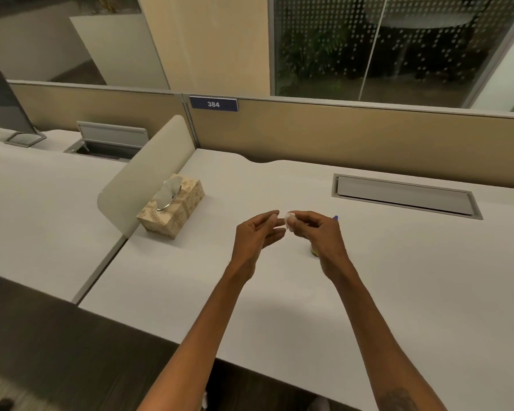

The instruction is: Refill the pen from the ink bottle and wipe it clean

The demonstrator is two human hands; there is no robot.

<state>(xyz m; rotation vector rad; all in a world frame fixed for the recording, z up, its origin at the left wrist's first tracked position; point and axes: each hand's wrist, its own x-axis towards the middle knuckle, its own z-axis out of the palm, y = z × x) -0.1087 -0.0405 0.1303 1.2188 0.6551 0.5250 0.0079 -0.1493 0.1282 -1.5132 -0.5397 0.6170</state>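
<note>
Over the middle of the white desk (398, 277), my right hand (321, 238) pinches a small crumpled white tissue wad (290, 218) at its fingertips. A blue tip of the pen (335, 217) sticks out behind that hand; the hand hides the rest, so I cannot tell whether the pen is held. My left hand (254, 235) hovers just left of the wad, fingers apart, holding nothing. Under the right wrist a small greenish object (313, 251) rests on the desk, mostly hidden; it may be the ink bottle.
A patterned tissue box (172, 207) with a tissue sticking up stands at the left by a curved beige divider (149, 170). A closed cable hatch (404, 195) lies at the back right. A partition wall with sign 384 (213, 104) closes the back.
</note>
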